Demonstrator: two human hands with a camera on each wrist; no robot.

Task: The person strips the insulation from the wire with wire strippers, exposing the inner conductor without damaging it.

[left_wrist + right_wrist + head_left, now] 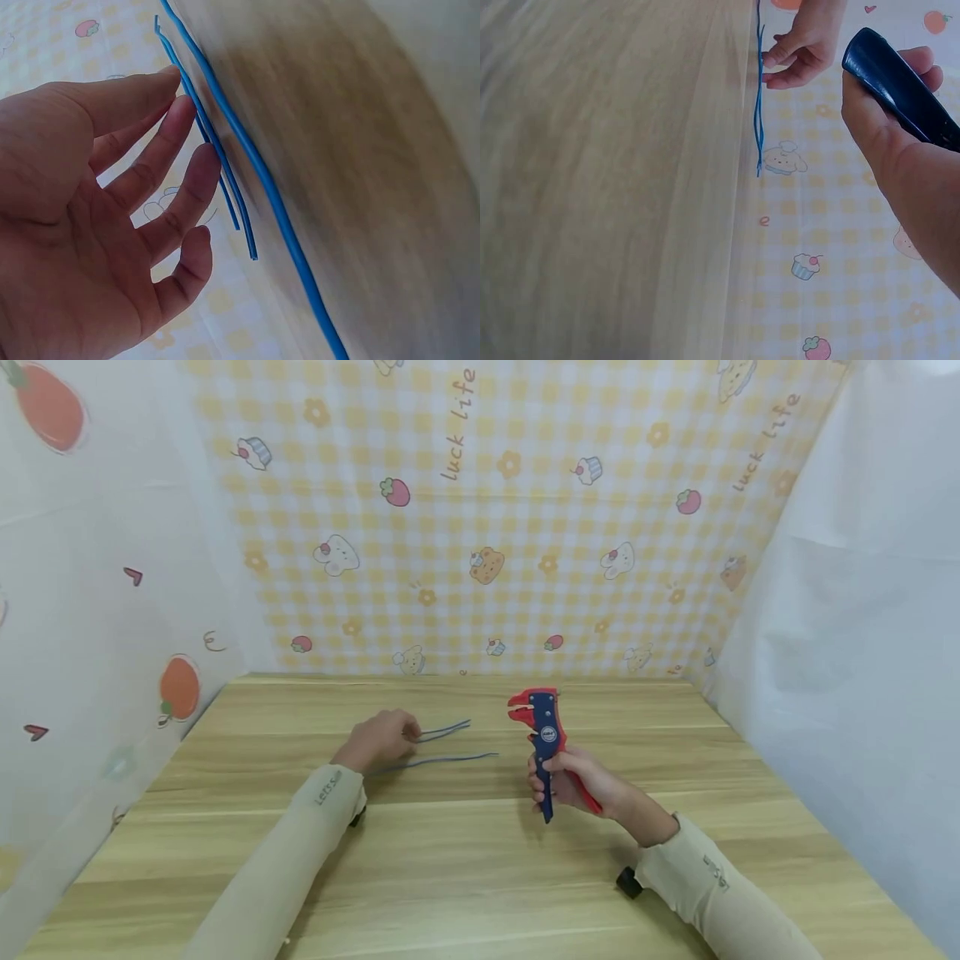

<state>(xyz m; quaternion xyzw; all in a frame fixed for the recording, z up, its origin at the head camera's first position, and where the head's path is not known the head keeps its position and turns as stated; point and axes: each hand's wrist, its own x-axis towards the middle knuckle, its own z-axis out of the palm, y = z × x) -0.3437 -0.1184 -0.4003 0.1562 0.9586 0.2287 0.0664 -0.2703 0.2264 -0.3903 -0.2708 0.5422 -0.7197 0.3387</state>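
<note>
My left hand is at two thin blue wires lying close together on the table. In the left wrist view, the thumb and fingertips of my left hand are at the thin wires, fingers loosely bent. The right wrist view shows a gap between thumb and forefinger beside them. Another blue wire lies nearer me; it looks thicker in the left wrist view. My right hand grips the handles of a red and blue plier-like tool, its red jaws pointing left and parted.
The wooden table reaches back to a yellow checked cloth hanging behind it. White cloth hangs at the left and right. A black object shows beside my right sleeve.
</note>
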